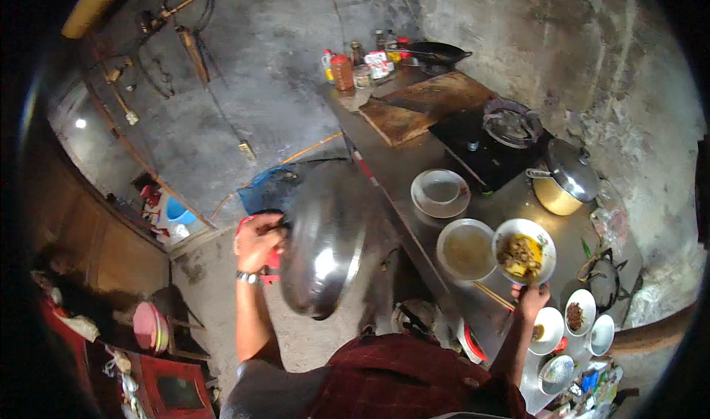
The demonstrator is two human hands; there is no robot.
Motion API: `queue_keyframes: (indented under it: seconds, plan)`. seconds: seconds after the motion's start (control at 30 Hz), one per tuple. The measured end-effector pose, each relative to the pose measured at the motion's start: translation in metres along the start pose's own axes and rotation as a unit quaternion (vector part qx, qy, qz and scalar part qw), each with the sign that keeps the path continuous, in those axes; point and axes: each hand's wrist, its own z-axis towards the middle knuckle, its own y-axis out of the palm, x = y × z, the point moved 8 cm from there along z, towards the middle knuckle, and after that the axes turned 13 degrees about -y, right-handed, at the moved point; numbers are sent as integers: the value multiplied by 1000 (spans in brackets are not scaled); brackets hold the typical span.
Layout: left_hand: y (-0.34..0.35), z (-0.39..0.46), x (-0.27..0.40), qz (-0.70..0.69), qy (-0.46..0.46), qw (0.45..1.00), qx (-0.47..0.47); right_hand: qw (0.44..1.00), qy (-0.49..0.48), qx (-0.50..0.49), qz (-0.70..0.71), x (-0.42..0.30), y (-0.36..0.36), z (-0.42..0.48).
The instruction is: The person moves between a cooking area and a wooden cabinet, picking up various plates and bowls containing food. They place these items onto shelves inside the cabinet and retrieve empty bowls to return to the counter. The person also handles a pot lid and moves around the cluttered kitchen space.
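My left hand (256, 242) grips the near edge or handle of a large dark metal pan, probably a wok (327, 236). The pan is turned steeply on its side above the floor, left of the counter; its exact grip point is partly hidden. In my right hand (532, 298) is a white bowl (547, 248) with pieces of cooked food (518, 254) and yellowish liquid. This bowl is above the counter, right beside a bowl of cloudy liquid (465, 248). A pair of chopsticks (493, 296) lies below them.
The dark counter (383, 141) carries another bowl (440, 192), a gas stove (510, 124), a lidded pot (560, 189), wooden boards (396, 120), and several jars and bottles (342, 72). Small bowls (580, 312) stand at lower right. A rough wall (554, 42) borders the counter.
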Motion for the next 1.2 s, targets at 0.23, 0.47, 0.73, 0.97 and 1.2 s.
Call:
queue_keyframes:
  seconds: [0.23, 0.47, 0.73, 0.97, 1.2]
  plan:
    - [-101, 52, -106, 50, -46, 984, 163, 997, -18, -75, -3, -27, 88, -29]
    - [-132, 169, -200, 329, -59, 936, 110, 1000, -14, 0, -18, 28, 155, -62]
    - [-233, 164, -192, 218, -15, 963, 155, 987, 9, -152, -56, 86, 311, -59]
    - [-360, 90, -207, 167, -165, 912, 337, 973, 14, -225, -57, 148, 439, -59]
    - [-402, 73, -244, 135, -256, 865, 411, 975, 36, -219, 24, 215, 519, -8]
